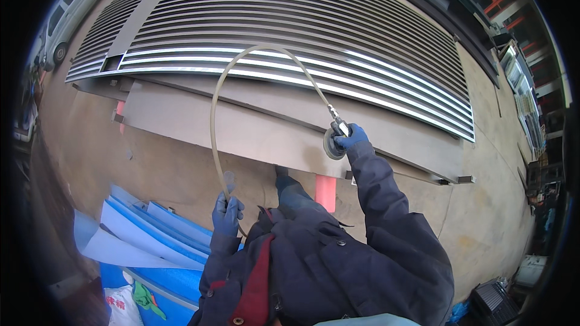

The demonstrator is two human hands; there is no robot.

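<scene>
The right hand (pixel 350 137), gloved in blue and stretched out far and right of the body, is closed around one round disc sander (pixel 333 143), its pad pressed to the near edge of the long steel panel (pixel 241 127), which runs left to right across the scene. The left hand (pixel 227 212), gloved too and near the body, is closed on the single pale air hose (pixel 212 121), which arcs up, over and rightward to the tool; beyond lies one slatted steel grille (pixel 290 18).

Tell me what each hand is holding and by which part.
Right hand grips the sander by its body, at the hose end. Left hand holds the air hose near its lower stretch.
</scene>
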